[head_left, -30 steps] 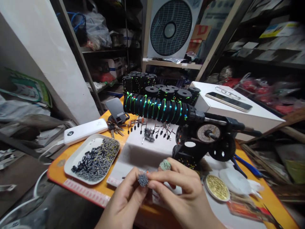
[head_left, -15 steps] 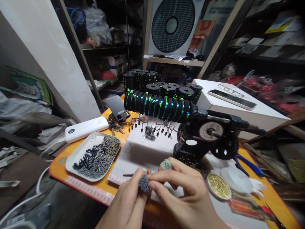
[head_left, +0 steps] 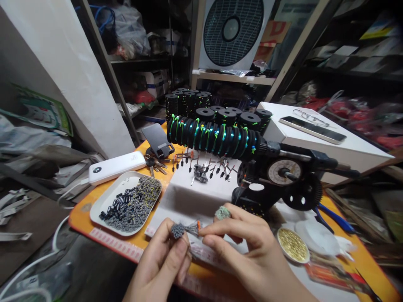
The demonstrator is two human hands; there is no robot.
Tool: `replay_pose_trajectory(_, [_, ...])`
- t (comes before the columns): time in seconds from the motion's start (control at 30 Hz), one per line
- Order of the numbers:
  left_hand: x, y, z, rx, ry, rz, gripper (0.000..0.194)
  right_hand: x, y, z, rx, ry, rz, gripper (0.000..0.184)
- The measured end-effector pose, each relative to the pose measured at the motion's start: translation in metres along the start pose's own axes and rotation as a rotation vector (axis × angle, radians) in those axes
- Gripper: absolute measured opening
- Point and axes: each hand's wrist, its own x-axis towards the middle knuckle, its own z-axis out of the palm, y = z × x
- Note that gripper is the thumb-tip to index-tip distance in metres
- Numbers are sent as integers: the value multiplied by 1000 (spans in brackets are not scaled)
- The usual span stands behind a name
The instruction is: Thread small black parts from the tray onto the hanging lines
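In my left hand (head_left: 162,258) is a tight bundle of thin wires with grey tips (head_left: 178,230), pinched between thumb and fingers. Its strands run rightward to a small orange piece (head_left: 198,225). My right hand (head_left: 252,247) has thumb and index fingertip closed together at that orange end; what exactly they pinch is too small to make out. A pale green lump (head_left: 222,212) sits at the right index finger. Beyond the hands, a black winding device (head_left: 217,138) carries black foam spools wrapped with green line. Short dark pieces (head_left: 214,170) hang below it.
A white tray (head_left: 94,212) of grey and black small parts lies left, near a white power bank (head_left: 116,167), keys (head_left: 156,165) and a phone stand (head_left: 157,140). At right are a dish of gold bits (head_left: 292,245), blue-handled pliers (head_left: 336,218) and a white box (head_left: 355,147) bearing a phone.
My left hand has turned and drawn the bundle slightly left, away from my right fingertips. More of the strands and the orange piece now shows. The view has shifted a little.
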Motion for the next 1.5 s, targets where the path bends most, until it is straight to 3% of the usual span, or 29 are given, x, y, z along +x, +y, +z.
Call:
replay_pose_trajectory(0.1, [-1, 2, -2, -27, -10, -66, 45, 0, 0, 1, -76, -35, -104, 16])
replay_pose_trajectory(0.3, [-3, 2, -1, 1, 40, -65, 47, -1, 0, 7, -190, -59, -254, 16])
replay_pose_trajectory(0.6, [-2, 3, -2, -65, -33, -114, 43, -7, 4, 9, -218, -59, -245, 15])
replay_pose_trajectory(0.83, [0, 2, -3, -101, -79, -132, 38, -6, 6, 10, -295, -7, -336, 18])
replay_pose_trajectory(1.03, [4, -1, -7, -112, -102, -139, 40, -1, 6, 9, -179, 16, -375, 13])
replay_pose_trajectory(1.17, [3, 0, -6, -79, -54, -166, 44, -1, 1, 7, -156, -37, -312, 11])
replay_pose_trajectory(1.27, [0, -5, 0, -126, 32, -50, 35, -2, -4, 6, -126, -45, -252, 15])
replay_pose_trajectory(1.4, [-3, -10, 11, -265, 126, 297, 22, -4, -6, 3, -85, -18, -174, 17])
replay_pose_trajectory(1.5, [-2, -3, 12, -248, 169, 528, 19, -3, -4, 0, -35, 28, -145, 16])
